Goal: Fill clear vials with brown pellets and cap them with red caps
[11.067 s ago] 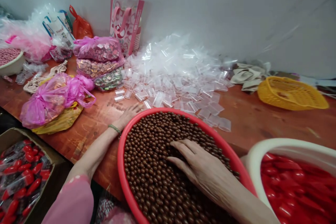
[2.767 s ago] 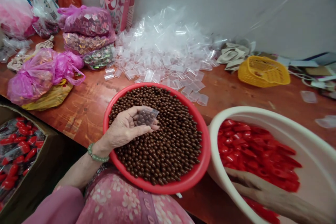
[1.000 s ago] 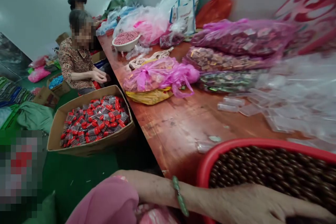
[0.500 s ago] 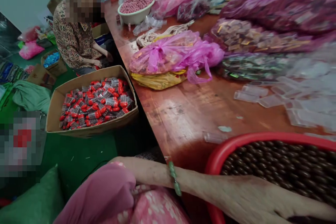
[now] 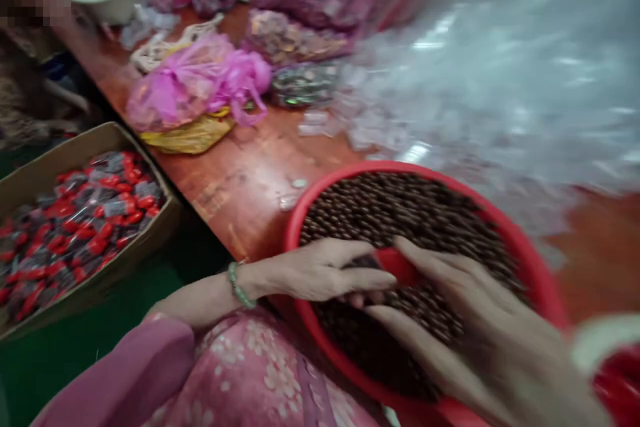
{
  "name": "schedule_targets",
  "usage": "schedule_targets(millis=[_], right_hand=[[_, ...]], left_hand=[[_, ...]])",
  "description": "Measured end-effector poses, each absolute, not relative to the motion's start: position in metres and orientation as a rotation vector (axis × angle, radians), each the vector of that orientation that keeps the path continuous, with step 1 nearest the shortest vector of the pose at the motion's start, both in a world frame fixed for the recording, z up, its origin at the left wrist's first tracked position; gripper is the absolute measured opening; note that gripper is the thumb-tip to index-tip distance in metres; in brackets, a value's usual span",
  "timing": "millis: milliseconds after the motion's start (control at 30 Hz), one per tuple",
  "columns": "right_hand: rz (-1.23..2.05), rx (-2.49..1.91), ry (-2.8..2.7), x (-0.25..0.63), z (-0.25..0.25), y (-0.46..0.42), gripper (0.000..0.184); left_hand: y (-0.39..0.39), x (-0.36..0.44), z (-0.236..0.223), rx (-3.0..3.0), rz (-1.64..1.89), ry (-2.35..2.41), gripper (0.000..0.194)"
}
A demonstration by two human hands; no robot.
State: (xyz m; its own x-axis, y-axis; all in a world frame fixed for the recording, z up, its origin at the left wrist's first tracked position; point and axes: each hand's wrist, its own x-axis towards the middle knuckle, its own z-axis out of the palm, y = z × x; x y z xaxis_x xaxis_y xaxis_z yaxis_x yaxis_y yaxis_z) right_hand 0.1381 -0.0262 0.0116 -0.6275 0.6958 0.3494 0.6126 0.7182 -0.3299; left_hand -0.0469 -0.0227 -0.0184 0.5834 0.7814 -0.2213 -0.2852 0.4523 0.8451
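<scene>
A red basin (image 5: 530, 267) full of small brown balls sits at the table's near edge, over my lap. Both hands meet above its near side. My left hand (image 5: 320, 273), with a green bead bracelet on the wrist, is closed on a small clear bag (image 5: 364, 263) that shows dark balls inside. My right hand (image 5: 450, 310) reaches in from the right, and its thumb and forefinger pinch a red candy (image 5: 399, 268) at the bag's mouth. Motion blur smears the fingertips.
A cardboard box (image 5: 75, 153) of filled bags with red and brown pieces stands on the floor at left. Pink bags (image 5: 190, 80), a yellow bag (image 5: 193, 137) and a heap of clear bags (image 5: 475, 80) lie on the wooden table (image 5: 250, 180). A white basin's rim (image 5: 603, 337) shows at right.
The view has swung back right and down onto the red basin. My right hand has come into view and met the left hand over the brown balls. The seated co-worker has slid out of frame.
</scene>
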Motion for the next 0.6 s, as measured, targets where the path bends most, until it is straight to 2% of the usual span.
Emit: schedule_targets(millis=[100,267,467,600], right_hand=[[0.158,-1.048,-2.450,0.125,0.006,-0.030,0.078],[-0.207,-1.067,-2.301,0.116,-0.006,-0.024,0.070],[-0.257,-0.920,-2.298,0.124,0.002,-0.017,0.065],[-0.242,-0.887,-2.303,0.126,0.002,-0.016,0.065]], left_hand=[[-0.021,-0.045,-0.015,0.822,0.774,0.643,0.046],[-0.021,-0.033,-0.009,0.759,0.798,0.648,0.046],[-0.022,-0.028,-0.001,0.749,0.777,0.657,0.051],[-0.024,-0.027,-0.002,0.767,0.781,0.655,0.047]])
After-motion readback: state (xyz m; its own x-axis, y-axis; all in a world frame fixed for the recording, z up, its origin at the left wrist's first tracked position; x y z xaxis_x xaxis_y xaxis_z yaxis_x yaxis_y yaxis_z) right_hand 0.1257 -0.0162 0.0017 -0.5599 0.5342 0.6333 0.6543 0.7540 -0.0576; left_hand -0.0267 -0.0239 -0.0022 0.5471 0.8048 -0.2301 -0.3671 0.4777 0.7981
